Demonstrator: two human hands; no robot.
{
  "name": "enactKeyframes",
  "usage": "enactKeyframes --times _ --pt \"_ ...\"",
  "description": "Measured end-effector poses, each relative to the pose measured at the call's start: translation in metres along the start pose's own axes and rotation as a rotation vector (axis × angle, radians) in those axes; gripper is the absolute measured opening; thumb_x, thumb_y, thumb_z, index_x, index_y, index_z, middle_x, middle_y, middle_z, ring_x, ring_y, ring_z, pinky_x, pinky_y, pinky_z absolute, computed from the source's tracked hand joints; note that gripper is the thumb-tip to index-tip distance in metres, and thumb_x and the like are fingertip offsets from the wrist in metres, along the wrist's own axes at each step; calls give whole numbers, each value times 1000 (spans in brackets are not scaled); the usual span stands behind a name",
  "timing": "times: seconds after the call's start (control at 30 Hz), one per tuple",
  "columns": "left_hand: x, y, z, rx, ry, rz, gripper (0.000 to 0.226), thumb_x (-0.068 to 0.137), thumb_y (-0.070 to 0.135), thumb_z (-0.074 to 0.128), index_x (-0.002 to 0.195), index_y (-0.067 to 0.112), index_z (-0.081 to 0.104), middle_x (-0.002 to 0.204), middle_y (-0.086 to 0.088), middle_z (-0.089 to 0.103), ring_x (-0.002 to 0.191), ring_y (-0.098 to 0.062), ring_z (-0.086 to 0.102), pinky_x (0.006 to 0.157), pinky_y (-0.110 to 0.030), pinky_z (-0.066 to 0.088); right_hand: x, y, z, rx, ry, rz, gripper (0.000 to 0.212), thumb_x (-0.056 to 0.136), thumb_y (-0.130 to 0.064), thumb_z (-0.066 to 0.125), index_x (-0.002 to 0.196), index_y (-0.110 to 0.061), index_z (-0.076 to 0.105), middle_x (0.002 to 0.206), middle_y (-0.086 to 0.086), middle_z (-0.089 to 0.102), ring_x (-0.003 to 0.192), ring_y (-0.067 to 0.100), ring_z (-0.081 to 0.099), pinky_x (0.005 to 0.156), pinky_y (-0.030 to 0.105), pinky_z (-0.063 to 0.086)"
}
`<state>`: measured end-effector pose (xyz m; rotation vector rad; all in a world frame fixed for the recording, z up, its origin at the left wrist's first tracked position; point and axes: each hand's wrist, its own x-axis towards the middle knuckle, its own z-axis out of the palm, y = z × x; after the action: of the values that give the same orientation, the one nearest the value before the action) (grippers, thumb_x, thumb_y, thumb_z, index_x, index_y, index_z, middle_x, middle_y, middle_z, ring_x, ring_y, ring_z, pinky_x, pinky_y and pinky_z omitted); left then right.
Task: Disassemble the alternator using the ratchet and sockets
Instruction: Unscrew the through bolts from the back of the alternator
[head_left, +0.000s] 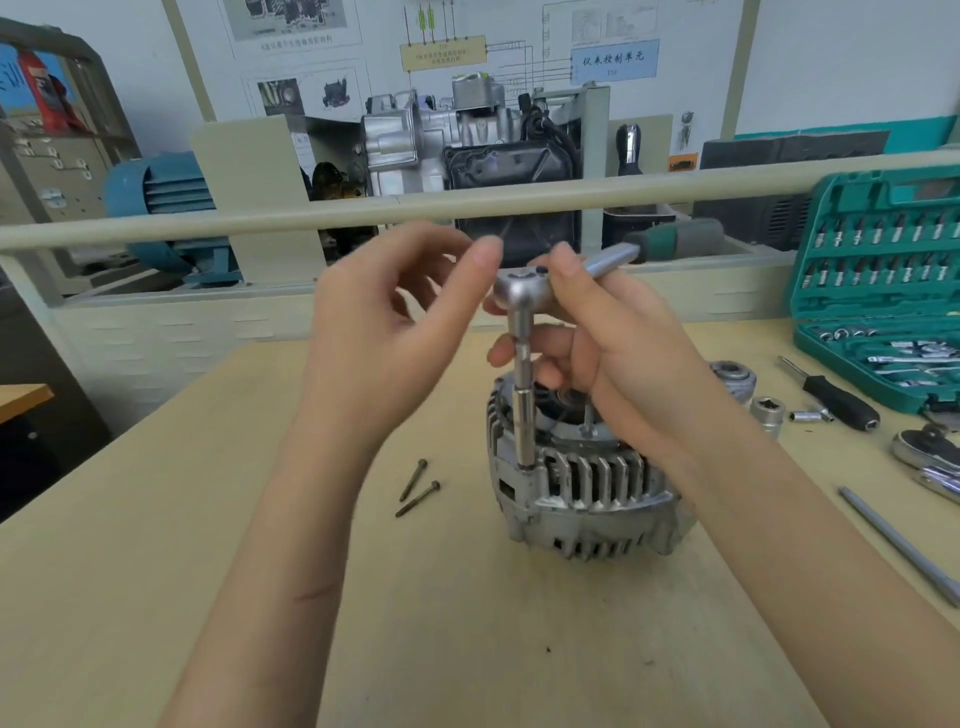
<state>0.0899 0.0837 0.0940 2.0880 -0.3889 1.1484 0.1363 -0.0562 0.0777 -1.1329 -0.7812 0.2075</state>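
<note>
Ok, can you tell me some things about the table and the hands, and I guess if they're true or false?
1. Two loose bolts lie on the table beside the alternator. True.
2. The socket case is closed. False: it's open, bits showing.
3. The ratchet stands on an extension going down to the alternator. True.
4. The left hand grips a screwdriver. False: it holds nothing; the screwdriver lies on the table.

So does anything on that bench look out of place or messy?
Only mildly: two long bolts lie loose on the table left of the alternator, and a socket sits outside the open tool case.
</note>
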Motion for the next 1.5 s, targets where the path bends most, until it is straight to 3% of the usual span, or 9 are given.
enactKeyframes --times 0.1,0.27,0.37,0.53,0.87,1.03,1.2,1.3,1.5 --pt "-5 -2 19 119 127 88 38 88 39 40 71 9 57 60 -2 56 60 -17 56 56 -36 43 0 1 2 -39 -30 13 29 82 -43 46 81 -16 58 74 -2 70 60 12 64 43 16 35" --pt "5 -3 32 -193 169 -12 43 88 43 39 69 7 54 55 3 45 51 -13 44 48 -32 39 0 2 4 4 -23 8 30 74 -44 51 86 -17 55 70 -7 68 57 11 62 40 16 28" --pt "0 -6 48 -474 78 -240 51 99 40 24 71 8 53 46 8 42 41 -8 42 43 -17 36 1 5 3 57 -4 -14 25 71 -41 55 83 -19 51 74 -3 68 54 12 61 38 16 26" --pt "-17 -17 57 -768 43 -636 56 99 42 18 85 4 57 57 -8 46 57 -25 50 62 -34 43 2 5 2 74 7 5 49 69 -41 55 104 -7 48 73 4 70 56 13 64 38 15 33" --pt "-33 -5 62 -769 -44 -572 63 99 39 24 48 21 57 41 0 48 33 -11 37 39 -20 30 -7 -4 6 -155 56 -127 23 66 -35 60 74 -14 54 53 -9 60 36 5 47 38 14 39" --pt "-33 1 60 -945 -87 -561 62 84 56 21 38 20 42 33 8 25 30 -8 21 34 -15 20 -1 3 4 -93 9 -87 34 71 -35 55 95 -13 63 82 22 64 65 21 61 64 33 51" --pt "-35 8 66 -975 37 -561 53 68 66 22 37 24 32 34 12 23 31 -5 16 33 -12 16 -1 4 7 -74 -19 -121 27 73 -32 55 93 -17 63 80 0 73 84 21 69 75 30 55" --pt "-36 11 68 -970 95 -597 52 66 68 24 38 25 31 36 11 23 33 -6 17 34 -12 17 -4 7 15 -163 88 -211 17 69 -31 65 84 -23 62 70 -3 70 76 43 62 63 48 53" --pt "-38 7 70 -979 12 -610 58 72 68 20 40 23 34 37 9 25 34 -7 21 35 -14 18 -3 7 15 -180 101 -201 23 68 -34 64 84 -19 59 69 -4 69 51 10 60 39 22 45"
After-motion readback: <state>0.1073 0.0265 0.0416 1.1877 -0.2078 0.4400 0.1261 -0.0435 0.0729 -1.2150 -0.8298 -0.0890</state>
